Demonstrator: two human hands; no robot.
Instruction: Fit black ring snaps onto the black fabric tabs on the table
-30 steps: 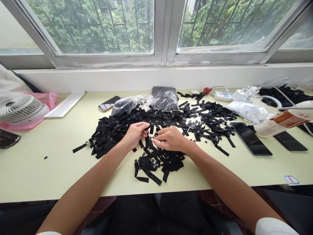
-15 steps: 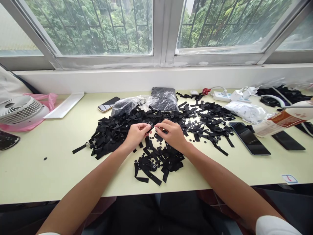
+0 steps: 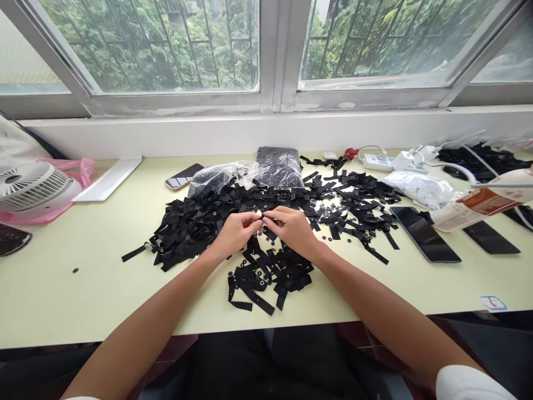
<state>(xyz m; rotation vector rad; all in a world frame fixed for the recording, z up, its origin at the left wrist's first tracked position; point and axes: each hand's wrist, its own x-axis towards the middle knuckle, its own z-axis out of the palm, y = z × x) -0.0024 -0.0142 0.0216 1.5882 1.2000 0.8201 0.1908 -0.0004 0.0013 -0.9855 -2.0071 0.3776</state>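
At the middle of the pale green tabletop (image 3: 83, 289) under the window, both hands meet fingertip to fingertip above the spread of black fabric strips. Left hand (image 3: 235, 233): fingers curled narrow, thumb and forefinger pinched on the end of one short black fabric strip (image 3: 263, 216). Right hand (image 3: 293, 229): likewise narrow, pinching the same strip from the other side; whether it also holds a small ring or snap piece, I cannot tell, as the fingertips hide it. The strip is held just above the heap, between the two hands, clear of the table. Nearest the person lies a small cluster of black strips with pale eyelets showing (image 3: 266, 275), which I judge to be finished pieces. A far larger mound of black strips (image 3: 195, 222) lies to the left and another scatter (image 3: 358, 211) to the right, with loose small dark rings (image 3: 328, 210) between them; most of the stock looks untouched, so the work seems early to midway. Behind sit a clear plastic bag of black pieces (image 3: 216, 176) and a dark packed bag (image 3: 278, 165). Also noted: a white desk fan (image 3: 29, 189) at far left, a phone (image 3: 183, 176), a dark tablet (image 3: 425, 233), a white power strip (image 3: 378, 163).
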